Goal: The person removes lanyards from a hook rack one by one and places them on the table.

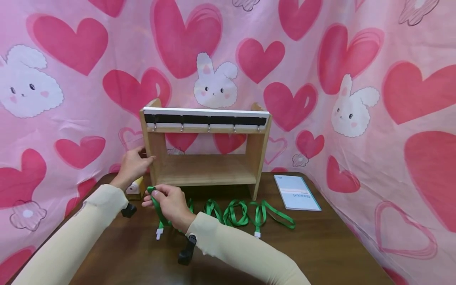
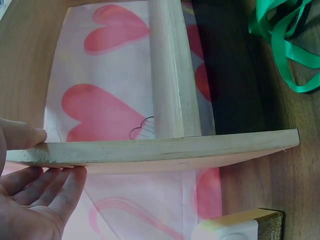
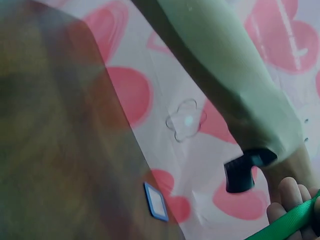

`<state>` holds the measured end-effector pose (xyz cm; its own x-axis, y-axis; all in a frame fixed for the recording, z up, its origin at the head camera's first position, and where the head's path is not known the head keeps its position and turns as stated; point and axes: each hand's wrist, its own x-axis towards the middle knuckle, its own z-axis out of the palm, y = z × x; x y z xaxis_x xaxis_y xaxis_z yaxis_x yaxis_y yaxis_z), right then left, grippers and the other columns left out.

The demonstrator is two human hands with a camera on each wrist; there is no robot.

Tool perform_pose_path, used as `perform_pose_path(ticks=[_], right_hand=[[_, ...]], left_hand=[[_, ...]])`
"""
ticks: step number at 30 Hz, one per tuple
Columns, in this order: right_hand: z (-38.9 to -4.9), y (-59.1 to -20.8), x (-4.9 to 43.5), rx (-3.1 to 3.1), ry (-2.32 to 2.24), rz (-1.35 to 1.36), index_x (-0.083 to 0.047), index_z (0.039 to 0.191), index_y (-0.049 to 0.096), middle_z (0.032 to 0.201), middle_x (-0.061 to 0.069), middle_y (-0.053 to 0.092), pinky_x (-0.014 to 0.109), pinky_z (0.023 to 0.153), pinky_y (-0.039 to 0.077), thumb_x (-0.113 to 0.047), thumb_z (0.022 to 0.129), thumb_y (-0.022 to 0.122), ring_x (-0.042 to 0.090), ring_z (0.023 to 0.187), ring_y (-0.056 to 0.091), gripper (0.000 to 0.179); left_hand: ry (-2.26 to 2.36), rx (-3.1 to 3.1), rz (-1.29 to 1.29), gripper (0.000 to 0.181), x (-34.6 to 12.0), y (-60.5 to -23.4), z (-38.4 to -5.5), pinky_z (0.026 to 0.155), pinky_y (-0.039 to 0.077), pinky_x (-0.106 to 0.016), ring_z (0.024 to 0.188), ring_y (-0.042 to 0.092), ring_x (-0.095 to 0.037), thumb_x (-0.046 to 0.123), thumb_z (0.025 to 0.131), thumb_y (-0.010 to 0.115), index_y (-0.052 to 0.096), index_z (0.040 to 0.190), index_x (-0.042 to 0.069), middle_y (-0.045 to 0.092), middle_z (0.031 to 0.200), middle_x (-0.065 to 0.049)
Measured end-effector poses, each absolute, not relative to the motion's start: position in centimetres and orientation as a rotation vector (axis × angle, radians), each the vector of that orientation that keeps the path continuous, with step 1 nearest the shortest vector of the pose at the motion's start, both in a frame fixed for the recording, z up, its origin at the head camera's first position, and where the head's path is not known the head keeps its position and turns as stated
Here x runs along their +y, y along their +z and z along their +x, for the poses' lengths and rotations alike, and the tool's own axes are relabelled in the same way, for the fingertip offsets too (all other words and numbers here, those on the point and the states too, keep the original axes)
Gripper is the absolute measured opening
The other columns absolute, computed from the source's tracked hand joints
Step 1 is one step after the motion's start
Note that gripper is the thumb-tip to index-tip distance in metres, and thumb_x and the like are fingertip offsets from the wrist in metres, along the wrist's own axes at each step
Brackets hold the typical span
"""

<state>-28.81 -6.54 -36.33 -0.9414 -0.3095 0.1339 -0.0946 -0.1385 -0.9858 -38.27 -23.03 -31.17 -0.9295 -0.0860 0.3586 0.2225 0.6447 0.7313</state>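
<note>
My left hand (image 1: 133, 164) grips the left side panel of a wooden shelf rack (image 1: 210, 166). In the left wrist view its thumb lies on one face of the panel (image 2: 150, 154) and the fingers on the other. A white rail (image 1: 206, 113) with a black strip and several small metal hooks (image 1: 209, 128) runs across the rack's top. My right hand (image 1: 172, 204), in front of the rack's left end, pinches a green lanyard (image 1: 159, 211). Its white clip (image 1: 158, 232) hangs below. More green lanyards (image 1: 235, 213) lie looped on the table to the right.
A yellow and white box-like object (image 1: 135, 189) stands by the rack's left side. A white booklet (image 1: 297, 192) lies at the table's right. Pink curtains with hearts and rabbits surround the brown table (image 1: 285, 257).
</note>
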Motion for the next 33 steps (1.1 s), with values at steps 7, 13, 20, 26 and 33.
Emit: perform_pose_path(ticks=[7,13,20,26,33], right_hand=[[-28.4,-36.7,-6.7,1.765,-2.272,-0.541,0.005,0.112,0.072,0.105,0.025,0.076,0.041,0.086,0.063,-0.009,0.101,0.058,0.037,0.096,0.077,0.022],[-30.5,-38.9,-7.6,1.692,-2.392,-0.43,0.001,0.109,0.073,0.103,0.02,0.077,0.042,0.089,0.063,-0.009,0.102,0.057,0.034,0.096,0.077,0.02],[-33.5,-42.5,-9.1,1.742,-2.542,-0.148,0.007,0.106,0.072,0.1,0.02,0.078,0.05,0.091,0.061,-0.002,0.101,0.055,0.031,0.092,0.078,0.02],[-35.2,-43.9,-9.6,1.933,-2.537,-0.011,0.002,0.101,0.075,0.1,0.016,0.079,0.046,0.089,0.062,0.0,0.099,0.055,0.029,0.093,0.078,0.02],[-36.3,-44.5,-9.4,2.065,-2.507,0.016,-0.002,0.102,0.077,0.098,0.012,0.08,0.039,0.085,0.063,-0.001,0.098,0.059,0.024,0.09,0.078,0.019]], left_hand=[[-1.154,-2.493,-0.114,0.058,-22.9,-30.9,-38.1,0.091,0.057,-0.058,0.117,0.065,-0.049,0.023,0.098,0.065,0.048,0.146,-0.004,0.06,0.135,-0.033],[-1.158,-2.493,-0.116,0.058,-22.9,-31.0,-38.2,0.089,0.057,-0.057,0.117,0.064,-0.05,0.023,0.098,0.065,0.047,0.146,-0.005,0.06,0.136,-0.033],[-1.187,-2.5,-0.113,0.061,-22.9,-31.6,-38.4,0.088,0.058,-0.056,0.119,0.063,-0.05,0.023,0.098,0.065,0.045,0.148,-0.005,0.058,0.138,-0.033],[-1.201,-2.507,-0.098,0.062,-22.8,-31.6,-38.4,0.089,0.058,-0.055,0.121,0.062,-0.049,0.024,0.098,0.065,0.043,0.15,-0.002,0.056,0.141,-0.032],[-1.218,-2.501,-0.092,0.063,-23.1,-31.4,-38.2,0.089,0.058,-0.056,0.122,0.061,-0.05,0.024,0.099,0.064,0.041,0.152,-0.002,0.055,0.142,-0.032]])
